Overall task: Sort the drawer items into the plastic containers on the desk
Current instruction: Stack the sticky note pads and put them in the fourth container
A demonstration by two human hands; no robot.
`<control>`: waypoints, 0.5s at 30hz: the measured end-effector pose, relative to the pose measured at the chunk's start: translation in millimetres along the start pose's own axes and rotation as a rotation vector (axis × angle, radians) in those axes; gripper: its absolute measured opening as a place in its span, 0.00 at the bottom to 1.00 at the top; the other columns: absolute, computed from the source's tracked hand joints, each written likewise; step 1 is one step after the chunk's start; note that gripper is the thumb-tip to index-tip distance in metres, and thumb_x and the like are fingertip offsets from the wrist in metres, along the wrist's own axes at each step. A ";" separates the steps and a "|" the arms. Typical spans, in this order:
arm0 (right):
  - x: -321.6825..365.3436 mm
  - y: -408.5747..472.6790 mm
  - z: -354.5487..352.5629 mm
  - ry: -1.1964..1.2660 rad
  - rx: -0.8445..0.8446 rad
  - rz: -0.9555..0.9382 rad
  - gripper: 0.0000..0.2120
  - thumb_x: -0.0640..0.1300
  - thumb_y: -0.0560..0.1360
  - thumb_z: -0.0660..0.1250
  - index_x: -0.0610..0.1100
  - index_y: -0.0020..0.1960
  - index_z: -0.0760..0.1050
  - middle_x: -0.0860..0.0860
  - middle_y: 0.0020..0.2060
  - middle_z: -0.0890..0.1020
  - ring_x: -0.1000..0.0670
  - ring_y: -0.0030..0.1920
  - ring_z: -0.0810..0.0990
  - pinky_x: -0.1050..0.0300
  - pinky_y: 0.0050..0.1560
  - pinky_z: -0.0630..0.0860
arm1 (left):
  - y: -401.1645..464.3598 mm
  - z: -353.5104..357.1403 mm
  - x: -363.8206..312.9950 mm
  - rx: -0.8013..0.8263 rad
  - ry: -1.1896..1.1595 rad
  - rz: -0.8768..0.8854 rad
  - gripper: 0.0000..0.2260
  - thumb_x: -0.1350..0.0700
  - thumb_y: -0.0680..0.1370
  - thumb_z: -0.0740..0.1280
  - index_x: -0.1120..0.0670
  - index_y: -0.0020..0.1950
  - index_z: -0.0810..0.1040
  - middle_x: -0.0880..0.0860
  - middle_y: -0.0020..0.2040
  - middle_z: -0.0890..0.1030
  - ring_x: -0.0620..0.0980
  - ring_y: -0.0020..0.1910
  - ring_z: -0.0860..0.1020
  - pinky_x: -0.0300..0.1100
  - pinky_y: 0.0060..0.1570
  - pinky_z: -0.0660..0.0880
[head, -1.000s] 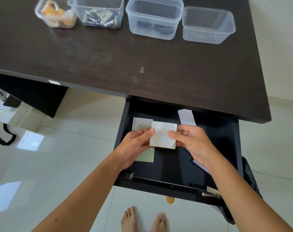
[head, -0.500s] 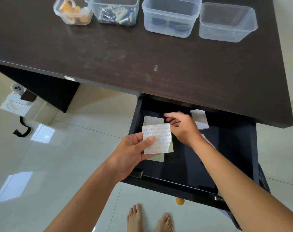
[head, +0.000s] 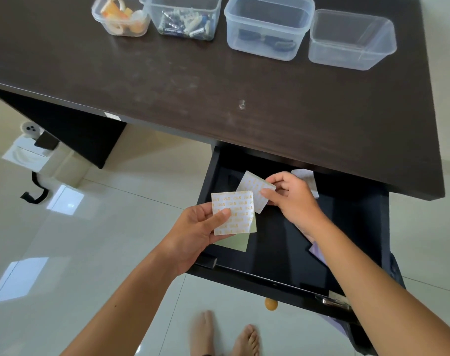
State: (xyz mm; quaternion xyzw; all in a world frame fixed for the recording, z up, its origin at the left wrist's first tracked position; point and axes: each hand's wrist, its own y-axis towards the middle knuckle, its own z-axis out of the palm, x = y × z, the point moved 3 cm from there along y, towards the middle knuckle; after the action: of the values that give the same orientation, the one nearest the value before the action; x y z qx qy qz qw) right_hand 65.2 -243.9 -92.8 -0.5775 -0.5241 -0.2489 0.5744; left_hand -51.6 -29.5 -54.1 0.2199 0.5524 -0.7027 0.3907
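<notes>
The black drawer (head: 352, 253) stands pulled out under the dark desk (head: 218, 98). My left hand (head: 195, 232) grips a white square pad printed with orange marks (head: 235, 214), with a pale green sheet behind it. My right hand (head: 293, 196) pinches a second printed pad (head: 253, 187), lifted and tilted over the drawer. A third white pad (head: 308, 177) lies at the drawer's back, and a lilac paper (head: 317, 253) lies under my right forearm. A green note (head: 235, 242) rests on the drawer floor. At the desk's far edge stands a row of clear plastic containers; the rightmost (head: 352, 39) holds nothing.
The other containers hold orange and white rolls (head: 121, 16), batteries (head: 185, 23) and dark items (head: 267, 29). My bare feet (head: 226, 335) stand on glossy tiles by a small orange ball (head: 271, 303). A power strip and black cable (head: 33, 150) lie left, beneath the desk.
My right hand reached to the drawer's back and has lifted a second printed pad. My left hand has kept hold of the first pad throughout. The camera view shifted left.
</notes>
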 end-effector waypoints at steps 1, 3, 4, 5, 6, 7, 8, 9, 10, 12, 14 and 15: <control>-2.0 -5.5 -6.8 0.054 -0.025 0.008 0.08 0.38 0.79 0.74 0.45 0.56 0.80 0.47 0.51 0.88 0.45 0.53 0.88 0.47 0.57 0.86 | 0.9 2.0 0.0 -0.008 0.009 0.001 0.14 0.57 0.84 0.66 0.59 0.69 0.80 0.56 0.62 0.87 0.54 0.64 0.85 0.51 0.66 0.80; -3.8 -19.1 -21.5 0.096 -0.070 0.024 0.07 0.40 0.80 0.73 0.47 0.57 0.81 0.48 0.52 0.88 0.47 0.53 0.89 0.48 0.54 0.86 | 3.7 6.0 0.9 -0.027 0.023 0.000 0.14 0.58 0.85 0.66 0.59 0.69 0.80 0.55 0.61 0.87 0.53 0.63 0.85 0.51 0.67 0.79; -4.4 -26.4 -29.4 0.115 -0.091 0.033 0.07 0.41 0.80 0.73 0.48 0.58 0.81 0.48 0.52 0.88 0.48 0.52 0.89 0.48 0.53 0.86 | 5.6 8.6 1.8 -0.033 0.029 -0.003 0.14 0.58 0.85 0.65 0.59 0.69 0.80 0.54 0.62 0.87 0.53 0.63 0.85 0.52 0.67 0.79; -4.7 -33.3 -37.9 0.143 -0.117 0.036 0.07 0.41 0.81 0.73 0.48 0.58 0.81 0.48 0.53 0.88 0.48 0.52 0.89 0.49 0.51 0.86 | 8.1 11.3 2.8 -0.038 0.038 -0.006 0.14 0.58 0.85 0.65 0.59 0.69 0.80 0.54 0.62 0.87 0.53 0.63 0.85 0.52 0.68 0.79; -5.5 -39.7 -46.9 0.159 -0.143 0.030 0.08 0.41 0.81 0.73 0.48 0.59 0.81 0.47 0.53 0.88 0.49 0.51 0.89 0.52 0.49 0.86 | 10.4 14.7 3.8 -0.042 0.046 -0.009 0.14 0.58 0.85 0.65 0.59 0.70 0.80 0.54 0.62 0.87 0.53 0.64 0.85 0.52 0.68 0.79; -5.5 -46.1 -55.3 0.155 -0.164 0.016 0.08 0.40 0.81 0.73 0.47 0.59 0.81 0.47 0.53 0.88 0.50 0.52 0.89 0.55 0.48 0.86 | 13.0 17.8 4.9 -0.047 0.051 -0.011 0.14 0.58 0.85 0.65 0.59 0.70 0.79 0.53 0.62 0.87 0.52 0.64 0.85 0.52 0.68 0.79; -5.8 -51.8 -62.7 0.134 -0.177 0.003 0.09 0.40 0.81 0.72 0.47 0.60 0.82 0.48 0.53 0.88 0.52 0.53 0.89 0.58 0.48 0.85 | 15.8 21.0 5.9 -0.050 0.055 -0.012 0.14 0.58 0.85 0.65 0.59 0.71 0.79 0.53 0.62 0.87 0.52 0.63 0.85 0.52 0.68 0.79; -5.9 -57.8 -68.9 0.109 -0.182 -0.004 0.09 0.41 0.81 0.72 0.48 0.60 0.82 0.51 0.53 0.88 0.54 0.54 0.88 0.59 0.49 0.85 | 18.6 24.0 7.0 -0.055 0.060 -0.015 0.14 0.58 0.86 0.65 0.59 0.71 0.79 0.53 0.62 0.87 0.52 0.63 0.85 0.52 0.68 0.79; -7.3 -62.7 -74.2 0.086 -0.184 -0.005 0.09 0.41 0.81 0.72 0.48 0.60 0.82 0.52 0.53 0.88 0.56 0.55 0.88 0.59 0.51 0.84 | 21.7 26.9 8.0 -0.057 0.069 -0.022 0.14 0.58 0.86 0.64 0.59 0.71 0.79 0.53 0.61 0.87 0.52 0.63 0.85 0.53 0.69 0.78; -9.3 -70.8 -81.0 0.074 -0.173 -0.006 0.08 0.41 0.81 0.72 0.48 0.60 0.83 0.54 0.52 0.89 0.58 0.55 0.87 0.59 0.51 0.84 | 27.8 33.6 10.4 -0.049 0.088 -0.040 0.14 0.57 0.86 0.64 0.59 0.71 0.79 0.53 0.61 0.87 0.52 0.63 0.85 0.54 0.69 0.78; -10.1 -75.4 -80.9 0.076 -0.133 -0.014 0.08 0.41 0.81 0.72 0.48 0.59 0.83 0.55 0.50 0.89 0.58 0.54 0.87 0.61 0.50 0.84 | 32.7 42.1 12.4 -0.015 0.097 -0.071 0.15 0.55 0.86 0.64 0.59 0.71 0.79 0.54 0.62 0.87 0.52 0.63 0.85 0.54 0.70 0.77; -9.5 -76.6 -78.0 0.090 -0.106 -0.016 0.08 0.40 0.80 0.73 0.49 0.58 0.83 0.54 0.50 0.89 0.57 0.54 0.87 0.62 0.49 0.84 | 34.0 46.7 13.0 0.015 0.098 -0.087 0.16 0.53 0.86 0.65 0.59 0.70 0.80 0.54 0.62 0.87 0.52 0.63 0.85 0.54 0.69 0.77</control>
State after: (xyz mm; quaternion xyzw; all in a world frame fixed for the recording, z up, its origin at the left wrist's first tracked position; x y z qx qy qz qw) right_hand 18.3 -335.1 -53.5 -0.5911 -0.4885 -0.3063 0.5640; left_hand -26.7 -80.6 -70.6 0.2326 0.5746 -0.7116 0.3306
